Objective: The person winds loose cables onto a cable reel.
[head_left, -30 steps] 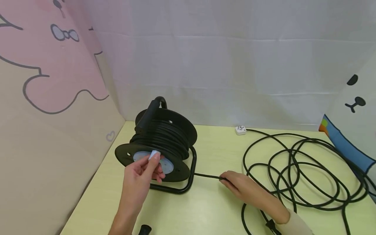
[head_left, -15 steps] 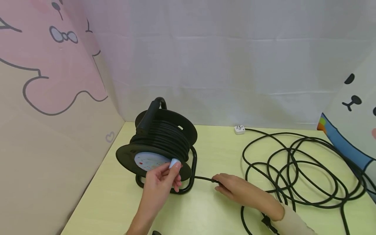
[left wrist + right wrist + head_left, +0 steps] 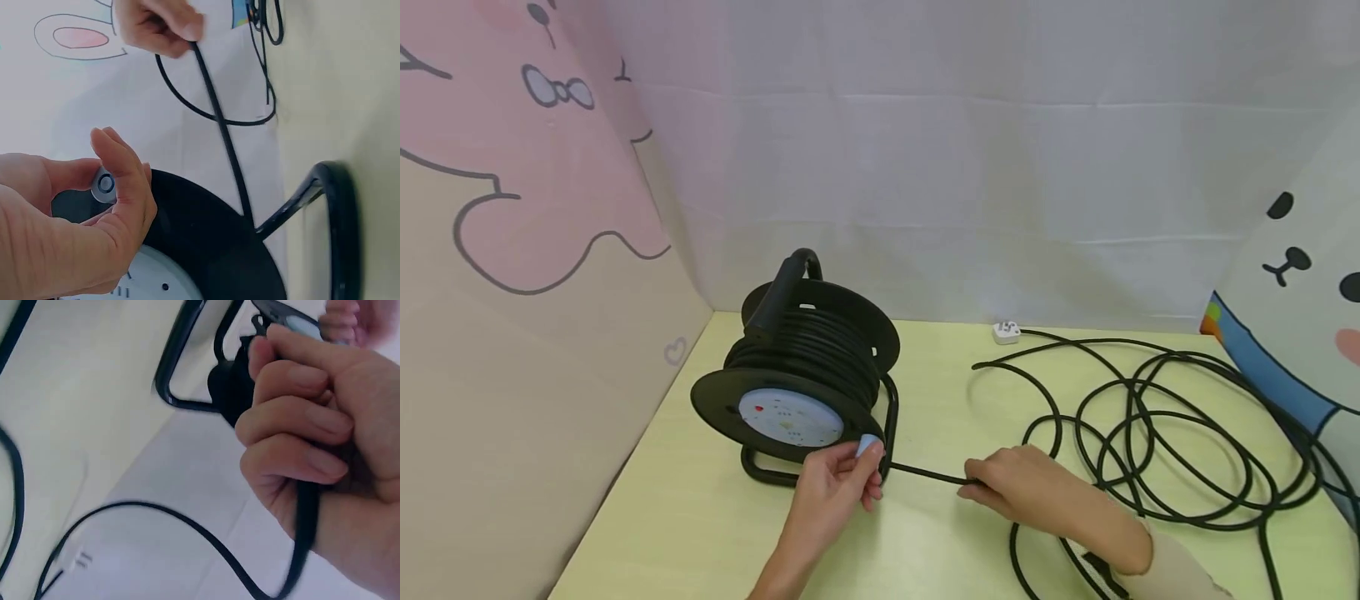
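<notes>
Closest, at bottom edge, a small black fitting (image 3: 1107, 575) is partly hidden under the cream cuff (image 3: 1176, 571) of a person's R sleeve. R forearm crosses in front of some loose loops of black cable (image 3: 1131, 385), which overlap in a tangle over the R half of a pale yellow tabletop (image 3: 925, 542). R hand (image 3: 1030, 492) is curled round a thin, smooth black cable (image 3: 928, 474) running nearly straight to the reel. L hand (image 3: 838, 483) pinches a light-blue cylindrical crank knob (image 3: 867, 444) btwn thumb & fingers, blocking part of the reel's lower edge.

Just beyond, L of centre: a black round cable reel (image 3: 718, 398) w/ two wide flanges, upright on a black tubular frame (image 3: 891, 412). Thick layers of cable (image 3: 808, 354) fill its drum; a pale-blue socket disc (image 3: 790, 417) w/ a red spot faces front; a black grip handle (image 3: 778, 296) slants over top.

Farther back, a white 3-pin plug (image 3: 1006, 332) lies near a plain whitish curtain (image 3: 925, 192). Pink cartoon print (image 3: 557, 208) L; white bear print (image 3: 1315, 317) R.
</notes>
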Motion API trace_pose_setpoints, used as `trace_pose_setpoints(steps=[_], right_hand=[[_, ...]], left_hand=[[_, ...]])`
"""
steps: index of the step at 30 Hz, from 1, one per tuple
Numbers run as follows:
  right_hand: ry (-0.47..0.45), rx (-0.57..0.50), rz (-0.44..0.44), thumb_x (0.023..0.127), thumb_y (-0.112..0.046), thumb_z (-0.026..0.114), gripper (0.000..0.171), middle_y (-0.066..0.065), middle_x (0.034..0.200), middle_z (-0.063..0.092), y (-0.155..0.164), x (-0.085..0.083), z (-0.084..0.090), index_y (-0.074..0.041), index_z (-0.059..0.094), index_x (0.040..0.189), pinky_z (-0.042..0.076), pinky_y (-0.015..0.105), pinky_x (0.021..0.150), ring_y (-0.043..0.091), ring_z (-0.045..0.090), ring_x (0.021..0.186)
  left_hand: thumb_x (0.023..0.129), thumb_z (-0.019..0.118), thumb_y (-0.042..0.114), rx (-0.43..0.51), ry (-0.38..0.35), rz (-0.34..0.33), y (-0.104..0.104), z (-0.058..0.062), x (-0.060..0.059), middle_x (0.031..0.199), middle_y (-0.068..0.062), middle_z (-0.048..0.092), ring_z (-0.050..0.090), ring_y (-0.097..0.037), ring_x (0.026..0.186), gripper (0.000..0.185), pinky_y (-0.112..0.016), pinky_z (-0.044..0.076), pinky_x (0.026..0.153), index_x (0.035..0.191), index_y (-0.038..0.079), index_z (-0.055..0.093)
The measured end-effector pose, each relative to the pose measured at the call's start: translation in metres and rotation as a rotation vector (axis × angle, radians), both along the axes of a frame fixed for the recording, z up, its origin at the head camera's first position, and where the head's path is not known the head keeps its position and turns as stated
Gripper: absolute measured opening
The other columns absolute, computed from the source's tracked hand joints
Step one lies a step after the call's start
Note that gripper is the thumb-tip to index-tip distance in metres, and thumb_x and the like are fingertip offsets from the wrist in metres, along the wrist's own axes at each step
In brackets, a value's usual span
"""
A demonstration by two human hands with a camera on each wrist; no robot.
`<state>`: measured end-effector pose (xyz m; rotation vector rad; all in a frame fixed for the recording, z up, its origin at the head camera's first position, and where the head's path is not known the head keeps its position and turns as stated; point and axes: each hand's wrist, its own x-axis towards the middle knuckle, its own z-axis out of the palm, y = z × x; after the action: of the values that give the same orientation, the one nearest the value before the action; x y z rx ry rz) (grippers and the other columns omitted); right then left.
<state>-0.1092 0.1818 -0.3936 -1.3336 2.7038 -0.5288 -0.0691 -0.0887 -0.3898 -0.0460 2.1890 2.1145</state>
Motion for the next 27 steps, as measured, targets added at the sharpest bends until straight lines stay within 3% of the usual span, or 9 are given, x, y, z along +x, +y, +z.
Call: trace_pose_setpoints(steps=[6, 12, 15, 17, 19, 22, 25, 27], right_hand=[[0.166, -0.058, -0.009, 0.091, -0.026, 0.080, 0.043, -0.021, 0.059, 0.024, 0.031, -0.005, 0.015, -0.025, 0.043, 0.068, 0.018, 0.013, 0.048, -0.008, 0.016, 0.055], [0.259, -0.032, -0.037, 0.080, -0.015, 0.087, 0.043, -0.022, 0.061, 0.034, 0.061, -0.015, 0.034, -0.025, 0.046, 0.071, 0.021, 0.014, 0.047, -0.008, 0.021, 0.055], [0.315, -0.033, -0.049, 0.079, -0.017, 0.089, 0.045, -0.023, 0.062, 0.038, 0.075, -0.025, 0.042, -0.025, 0.046, 0.071, 0.021, 0.015, 0.047, -0.008, 0.021, 0.056], [0.357, -0.042, -0.056, 0.090, -0.033, 0.081, 0.042, -0.024, 0.063, 0.038, 0.086, -0.032, 0.045, -0.026, 0.045, 0.071, 0.020, 0.015, 0.047, -0.008, 0.021, 0.056], [0.397, -0.049, -0.076, 0.099, -0.050, 0.064, 0.041, -0.024, 0.062, 0.037, 0.099, -0.039, 0.047, -0.027, 0.045, 0.070, 0.020, 0.015, 0.047, -0.009, 0.021, 0.056], [0.483, -0.065, -0.120, 0.101, -0.065, 0.034, 0.050, -0.024, 0.060, 0.032, 0.120, -0.048, 0.049, -0.029, 0.043, 0.067, 0.018, 0.016, 0.046, -0.009, 0.021, 0.054], [0.546, -0.058, -0.182, 0.100, -0.070, 0.032, 0.054, -0.023, 0.058, 0.035, 0.143, -0.053, 0.052, -0.030, 0.045, 0.065, 0.020, 0.017, 0.045, -0.008, 0.024, 0.052], [0.542, -0.022, -0.240, 0.101, -0.062, 0.053, 0.049, -0.021, 0.059, 0.040, 0.160, -0.052, 0.055, -0.029, 0.050, 0.065, 0.023, 0.018, 0.044, -0.007, 0.026, 0.053]], left_hand=[[0.100, 0.068, 0.017, -0.043, -0.045, 0.001, -0.005, -0.016, -0.001, 0.070, -0.009, 0.065, 0.063, -0.016, 0.056, 0.026, -0.024, 0.056, 0.052, 0.090, -0.007, 0.068], [0.100, 0.067, 0.017, -0.055, -0.072, -0.001, -0.008, -0.030, -0.003, 0.070, -0.005, 0.066, 0.063, -0.016, 0.056, 0.026, -0.024, 0.056, 0.052, 0.095, -0.008, 0.069], [0.100, 0.067, 0.018, -0.061, -0.083, 0.005, -0.010, -0.035, -0.003, 0.070, -0.006, 0.066, 0.063, -0.016, 0.056, 0.027, -0.025, 0.056, 0.052, 0.097, -0.009, 0.069], [0.100, 0.067, 0.018, -0.065, -0.094, 0.010, -0.012, -0.037, -0.003, 0.070, -0.007, 0.066, 0.063, -0.016, 0.056, 0.028, -0.025, 0.056, 0.052, 0.098, -0.009, 0.069], [0.100, 0.067, 0.019, -0.077, -0.100, 0.017, -0.014, -0.040, -0.003, 0.070, -0.007, 0.067, 0.062, -0.016, 0.055, 0.028, -0.025, 0.056, 0.052, 0.098, -0.009, 0.070], [0.100, 0.067, 0.018, -0.083, -0.112, 0.022, -0.018, -0.045, -0.004, 0.071, -0.010, 0.067, 0.063, -0.016, 0.056, 0.028, -0.025, 0.057, 0.053, 0.097, -0.009, 0.069], [0.101, 0.065, 0.017, -0.093, -0.122, 0.020, -0.024, -0.050, -0.006, 0.072, -0.011, 0.068, 0.064, -0.017, 0.058, 0.028, -0.025, 0.057, 0.054, 0.096, -0.010, 0.069], [0.101, 0.065, 0.016, -0.105, -0.126, 0.018, -0.028, -0.052, -0.006, 0.073, -0.012, 0.068, 0.065, -0.017, 0.059, 0.028, -0.025, 0.058, 0.055, 0.096, -0.011, 0.068]])
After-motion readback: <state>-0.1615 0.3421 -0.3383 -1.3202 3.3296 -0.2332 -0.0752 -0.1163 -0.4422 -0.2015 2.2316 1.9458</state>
